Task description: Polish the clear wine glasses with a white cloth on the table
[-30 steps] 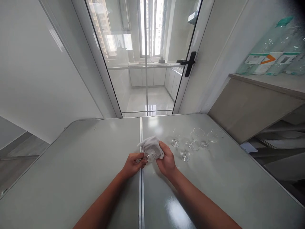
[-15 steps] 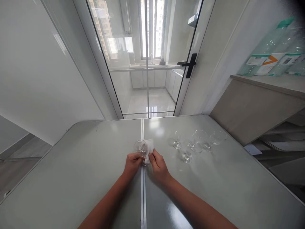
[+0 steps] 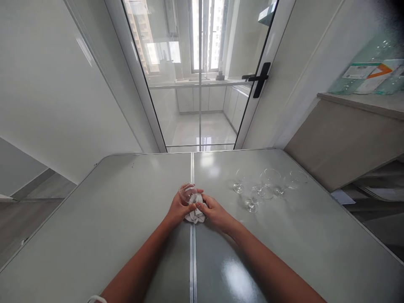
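A clear stemmed glass [image 3: 188, 193] is held over the middle seam of the grey table [image 3: 110, 219]. My left hand [image 3: 177, 208] is closed round the glass from the left. My right hand [image 3: 213, 210] is closed on a bunched white cloth [image 3: 195, 214], which sits under and against the glass. The two hands touch each other at the fingertips.
Several clear stemmed glasses [image 3: 265, 189] stand together on the right half of the table. Behind the table is a glass sliding door [image 3: 202, 71] with a black handle [image 3: 257, 80]. A wooden counter [image 3: 344, 130] with plastic-wrapped packs stands at the right.
The cloth, spread over the glass a second ago, is now bunched low under it. The glass bowl has come free on the left and my hands have closed in together.
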Demonstrator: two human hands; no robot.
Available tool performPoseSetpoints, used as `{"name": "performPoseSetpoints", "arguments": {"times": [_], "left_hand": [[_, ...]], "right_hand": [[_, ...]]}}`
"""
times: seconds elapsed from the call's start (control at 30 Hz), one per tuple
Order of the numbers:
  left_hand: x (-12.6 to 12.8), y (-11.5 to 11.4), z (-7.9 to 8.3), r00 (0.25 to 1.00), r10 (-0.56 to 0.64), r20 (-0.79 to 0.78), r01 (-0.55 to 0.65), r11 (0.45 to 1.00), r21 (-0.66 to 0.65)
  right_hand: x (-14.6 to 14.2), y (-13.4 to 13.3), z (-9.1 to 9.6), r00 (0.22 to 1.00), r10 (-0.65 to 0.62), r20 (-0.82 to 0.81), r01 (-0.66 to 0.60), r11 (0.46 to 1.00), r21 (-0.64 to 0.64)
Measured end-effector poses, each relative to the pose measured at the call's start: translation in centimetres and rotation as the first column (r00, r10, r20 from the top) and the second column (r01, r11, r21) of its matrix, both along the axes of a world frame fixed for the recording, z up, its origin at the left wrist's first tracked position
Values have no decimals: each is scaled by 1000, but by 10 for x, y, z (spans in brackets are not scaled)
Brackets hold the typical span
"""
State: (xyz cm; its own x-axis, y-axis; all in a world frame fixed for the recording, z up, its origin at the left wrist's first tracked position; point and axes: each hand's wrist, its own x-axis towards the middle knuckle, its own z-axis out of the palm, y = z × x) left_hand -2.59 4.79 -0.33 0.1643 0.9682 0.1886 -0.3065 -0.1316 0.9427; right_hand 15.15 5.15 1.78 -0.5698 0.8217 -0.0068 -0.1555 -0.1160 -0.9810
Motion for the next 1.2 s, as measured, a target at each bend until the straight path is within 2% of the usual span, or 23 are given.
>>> {"name": "performPoseSetpoints", "arguments": {"times": [0.07, 0.17, 0.23, 0.3, 0.37, 0.43, 0.47, 0.5, 0.57, 0.6, 0.63, 0.67, 0.7, 0.77, 0.83, 0.9, 0.93, 1.0, 1.03, 1.07, 1.1, 1.13, 1.2], "left_hand": [[0, -5, 3, 992, -101, 69, 100, 995, 15], [1, -12, 8, 967, -202, 155, 201, 979, 21], [2, -14, 10, 953, -242, 182, 244, 970, 13], [3, -14, 9, 950, -249, 190, 251, 968, 15], [3, -11, 7, 959, -215, 184, 214, 976, 27], [4, -8, 6, 977, -150, 155, 145, 989, 44], [5, -7, 6, 986, -106, 132, 100, 994, 53], [5, -5, 6, 992, -64, 105, 58, 996, 64], [6, -4, 7, 998, -1, 65, -4, 997, 82], [6, -4, 7, 998, 14, 59, -19, 996, 90], [6, -3, 8, 998, 16, 63, -23, 995, 98], [5, -4, 8, 998, 3, 70, -10, 995, 99], [5, -4, 8, 997, -23, 77, 16, 996, 92], [4, -5, 8, 993, -78, 94, 72, 995, 69], [3, -5, 8, 992, -80, 95, 75, 996, 54], [1, -4, 7, 996, 4, 88, -9, 998, 63], [-1, -3, 7, 994, 66, 86, -72, 995, 71], [-4, -2, 9, 978, 186, 93, -194, 978, 80], [-5, -1, 10, 967, 237, 98, -245, 966, 82], [-5, -1, 12, 955, 280, 100, -288, 954, 80], [-5, -1, 14, 944, 315, 96, -323, 943, 77], [-4, -2, 16, 934, 345, 88, -352, 933, 75], [0, -6, 20, 920, 388, 52, -391, 917, 84]], "right_hand": [[1, -4, 4, 991, 95, -96, -108, 985, -131], [3, -8, 9, 931, 192, -310, -297, 894, -337], [4, -9, 10, 905, 180, -386, -342, 847, -408], [4, -7, 10, 914, 177, -365, -327, 854, -406], [3, -4, 9, 958, 165, -235, -232, 928, -292], [0, -3, 6, 998, 63, -15, -64, 997, -45], [-2, -3, 5, 995, -33, 93, 23, 994, 106], [-3, -4, 4, 972, -147, 181, 98, 962, 256], [-7, -7, 2, 895, -353, 272, 188, 852, 488], [-9, -8, 1, 859, -425, 284, 213, 803, 556], [-10, -9, 1, 839, -464, 285, 231, 777, 586], [-11, -9, 0, 840, -467, 276, 247, 782, 572], [-12, -9, -1, 866, -429, 256, 254, 820, 513], [-12, -6, -2, 942, -296, 159, 239, 923, 303], [-9, -3, -1, 974, -225, 16, 223, 969, 105], [-5, -4, 4, 936, -343, -77, 346, 938, 27], [-2, -5, 8, 884, -456, -101, 461, 887, 32], [4, -10, 16, 741, -662, -115, 672, 733, 109], [7, -12, 19, 674, -731, -103, 737, 657, 160], [8, -15, 21, 633, -770, -76, 766, 610, 204], [8, -16, 21, 629, -776, -35, 761, 606, 234], [6, -17, 20, 658, -753, 8, 729, 640, 244], [0, -15, 14, 761, -646, 54, 628, 755, 191]]}}
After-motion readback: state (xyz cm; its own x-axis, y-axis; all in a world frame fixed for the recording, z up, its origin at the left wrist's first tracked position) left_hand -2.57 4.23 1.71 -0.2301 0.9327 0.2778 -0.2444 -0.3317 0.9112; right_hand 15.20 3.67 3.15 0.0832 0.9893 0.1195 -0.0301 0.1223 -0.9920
